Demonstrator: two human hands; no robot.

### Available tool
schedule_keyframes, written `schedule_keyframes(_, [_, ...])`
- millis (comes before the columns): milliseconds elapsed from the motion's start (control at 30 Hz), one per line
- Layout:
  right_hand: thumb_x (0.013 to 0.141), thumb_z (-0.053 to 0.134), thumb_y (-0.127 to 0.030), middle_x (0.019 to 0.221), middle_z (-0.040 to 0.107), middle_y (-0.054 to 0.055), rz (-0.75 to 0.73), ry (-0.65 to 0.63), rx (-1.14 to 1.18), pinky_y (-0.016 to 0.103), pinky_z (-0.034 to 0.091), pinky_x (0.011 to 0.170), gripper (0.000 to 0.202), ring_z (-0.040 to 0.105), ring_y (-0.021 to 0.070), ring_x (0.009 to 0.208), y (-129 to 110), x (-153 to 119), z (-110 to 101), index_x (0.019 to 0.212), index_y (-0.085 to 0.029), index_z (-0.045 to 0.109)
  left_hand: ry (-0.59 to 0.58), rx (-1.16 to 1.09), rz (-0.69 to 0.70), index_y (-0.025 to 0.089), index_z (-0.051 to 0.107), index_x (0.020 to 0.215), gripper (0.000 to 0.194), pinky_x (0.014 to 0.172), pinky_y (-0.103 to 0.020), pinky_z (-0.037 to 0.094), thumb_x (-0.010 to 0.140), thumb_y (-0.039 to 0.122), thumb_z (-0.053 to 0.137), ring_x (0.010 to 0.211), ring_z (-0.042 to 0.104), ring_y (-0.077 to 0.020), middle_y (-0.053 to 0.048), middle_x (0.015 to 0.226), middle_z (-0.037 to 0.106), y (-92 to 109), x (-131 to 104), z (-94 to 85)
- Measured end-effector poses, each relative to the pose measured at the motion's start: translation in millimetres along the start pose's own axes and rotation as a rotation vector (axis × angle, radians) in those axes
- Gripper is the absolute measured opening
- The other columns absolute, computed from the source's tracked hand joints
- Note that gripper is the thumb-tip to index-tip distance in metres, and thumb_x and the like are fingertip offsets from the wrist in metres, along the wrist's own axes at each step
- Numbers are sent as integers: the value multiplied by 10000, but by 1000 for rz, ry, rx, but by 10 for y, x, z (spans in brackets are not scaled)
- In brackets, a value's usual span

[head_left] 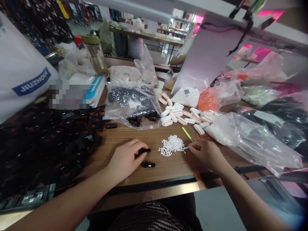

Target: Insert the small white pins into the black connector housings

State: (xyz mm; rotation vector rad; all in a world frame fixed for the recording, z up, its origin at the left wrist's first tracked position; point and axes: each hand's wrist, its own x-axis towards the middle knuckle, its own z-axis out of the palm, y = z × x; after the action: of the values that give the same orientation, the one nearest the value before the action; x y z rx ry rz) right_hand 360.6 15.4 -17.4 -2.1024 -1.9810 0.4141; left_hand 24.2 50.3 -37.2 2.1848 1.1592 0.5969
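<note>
The left hand [125,160] rests on the wooden desk [168,166], fingers curled around a small black plastic part [143,150] pinched at its tips. A second black part [149,165] lies on the desk just beside that hand. The right hand [207,154] has its fingertips pinched together at the edge of a heap of tiny white pieces [172,145], which sits between the two hands. A green-handled tool [187,133] lies just beyond the right hand.

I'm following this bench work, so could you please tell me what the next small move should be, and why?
Probably the right hand pinches one piece from the heap of small white plastic pieces, since its fingertips touch the heap's edge while the left hand holds a small black plastic part.
</note>
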Motion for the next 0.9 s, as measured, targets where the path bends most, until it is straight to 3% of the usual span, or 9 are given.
schedule_keyframes(100, [809,598,-323,634,695,25,37,13,76,282,424,562,191,613,178,584,-2,16,38,715,-202,711,2,-41,0,255,692,1015,150,713,-279,479,911,204,596,764,614,-143,1,996,681,10,0,4])
schedule_keyframes(200, [839,607,-332,721,711,35,3,38,269,289,463,612,173,639,181,645,-222,53,35,783,-198,700,17,-79,14,272,712,1027,168,738,-280,484,907,192,625,756,614,-134,13,994,692,8,-1,17])
schedule_keyframes(367, [893,598,-236,872,677,38,-440,-14,417,336,476,819,114,625,188,866,-979,117,77,803,-210,664,41,-49,-22,253,700,1010,155,693,-274,451,871,188,682,713,591,-139,22,890,677,5,2,47])
schedule_keyframes(467, [886,617,-179,896,653,33,-566,-74,396,356,457,849,87,596,187,900,-1260,172,198,817,-210,658,62,-13,-62,227,677,940,124,641,-262,406,833,180,719,674,561,-141,36,781,636,19,6,51])
schedule_keyframes(633, [879,630,-145,872,634,29,-586,-94,323,367,431,827,82,564,191,868,-1296,238,347,829,-205,654,49,-16,-65,232,663,905,113,619,-250,371,826,172,717,662,541,-135,47,745,598,40,12,33])
schedule_keyframes(900, [882,612,-131,870,628,33,-617,-79,258,350,412,800,80,543,191,859,-1295,201,374,829,-189,622,23,3,-94,231,665,882,110,602,-247,364,811,161,710,643,530,-134,51,716,576,76,24,16])
